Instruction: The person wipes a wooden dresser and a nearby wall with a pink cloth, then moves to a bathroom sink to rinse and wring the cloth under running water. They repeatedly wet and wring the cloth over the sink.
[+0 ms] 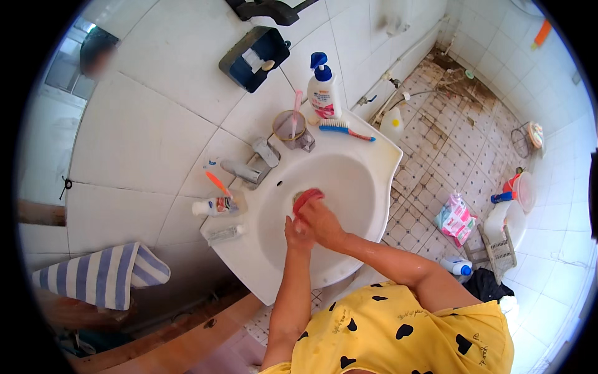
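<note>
Both hands are together low inside a white ceramic washbasin (357, 187). My right hand (322, 222) grips a wet red item (309, 197), blurred, perhaps a cloth or a brush; its kind is unclear. Close against it, my left hand (299, 233) has its thumb raised, and its palm and most of its fingers are hidden. The metal faucet (243, 170) stands at the basin's back edge, left of the hands. A clear cup (288, 126) with a pink toothbrush (297, 112), a blue-handled brush (345, 130) and a white pump bottle (323, 91) are on the rim.
On the basin's left ledge lie a white bottle (215, 206), an orange toothbrush (217, 182) and a clear tube (225, 233). A striped towel (105, 276) hangs at left. A dark soap box (254, 58) is on the wall. Right on the tiled floor are a pink package (457, 219) and a small stool (497, 255).
</note>
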Demonstrator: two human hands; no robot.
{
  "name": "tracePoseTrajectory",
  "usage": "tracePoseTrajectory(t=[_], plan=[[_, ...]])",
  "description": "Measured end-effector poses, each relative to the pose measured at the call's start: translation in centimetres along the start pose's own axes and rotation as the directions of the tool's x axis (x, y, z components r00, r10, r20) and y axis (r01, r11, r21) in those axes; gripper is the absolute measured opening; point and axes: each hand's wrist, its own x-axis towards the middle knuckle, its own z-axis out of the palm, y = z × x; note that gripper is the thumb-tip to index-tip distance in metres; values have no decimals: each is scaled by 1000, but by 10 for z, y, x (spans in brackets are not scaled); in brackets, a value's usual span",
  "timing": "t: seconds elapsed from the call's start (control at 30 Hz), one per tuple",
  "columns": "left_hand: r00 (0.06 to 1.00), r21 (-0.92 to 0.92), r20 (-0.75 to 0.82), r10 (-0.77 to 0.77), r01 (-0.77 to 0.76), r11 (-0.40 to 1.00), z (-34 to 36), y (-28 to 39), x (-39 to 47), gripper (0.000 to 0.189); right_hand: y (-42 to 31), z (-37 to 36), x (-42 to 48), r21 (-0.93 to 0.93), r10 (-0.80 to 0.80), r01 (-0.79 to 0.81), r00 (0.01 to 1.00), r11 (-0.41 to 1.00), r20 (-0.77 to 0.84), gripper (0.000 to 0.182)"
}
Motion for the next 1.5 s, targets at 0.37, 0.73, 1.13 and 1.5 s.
tracePoseTrajectory(t=[0.37, 0.73, 1.13, 1.5], plan=[[974, -138, 226, -3, 35, 990, -10, -1, 0, 62, 132, -148, 90, -631, 3, -241, 936, 737, -353, 20], [980, -42, 197, -33, 43, 998, -13, 3, 4, 69, 127, -157, 50, -687, 151, -171, 985, 707, -90, 19], [972, 38, 105, -210, 207, 978, -29, -12, -8, 76, 138, -65, 178, -584, -93, 125, 992, 802, 84, 41], [983, -46, -28, -184, 182, 982, -45, -21, -14, 69, 152, -48, 193, -746, -25, 120, 990, 655, 137, 20]])
